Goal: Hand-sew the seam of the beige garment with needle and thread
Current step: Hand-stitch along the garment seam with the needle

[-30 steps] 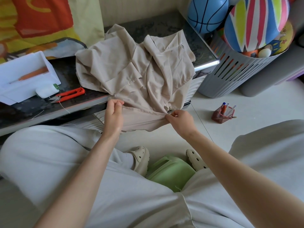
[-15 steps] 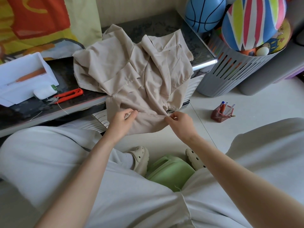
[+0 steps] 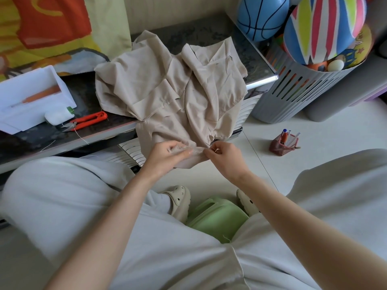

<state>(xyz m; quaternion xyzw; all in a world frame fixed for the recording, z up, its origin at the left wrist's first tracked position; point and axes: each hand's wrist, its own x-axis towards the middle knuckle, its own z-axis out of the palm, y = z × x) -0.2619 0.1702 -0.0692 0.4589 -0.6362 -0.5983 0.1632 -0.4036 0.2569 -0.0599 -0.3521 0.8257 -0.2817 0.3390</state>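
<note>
The beige garment [image 3: 167,86] is bunched on the dark table [image 3: 209,34], hem hanging off the front edge. Left hand [image 3: 167,156] and right hand [image 3: 225,158] both pinch that hem, close together. Red snips [image 3: 88,120] sit nearby.

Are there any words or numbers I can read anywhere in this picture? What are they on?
No words or numbers can be read here.
Colourful cloth: a yellow curved shape on orange, cut off at the edge; cannot tell if it is a letter.
Yellow ball: stars and a drawing, too blurred for any text.
White box, red snips, beige garment: no writing shows.
</note>
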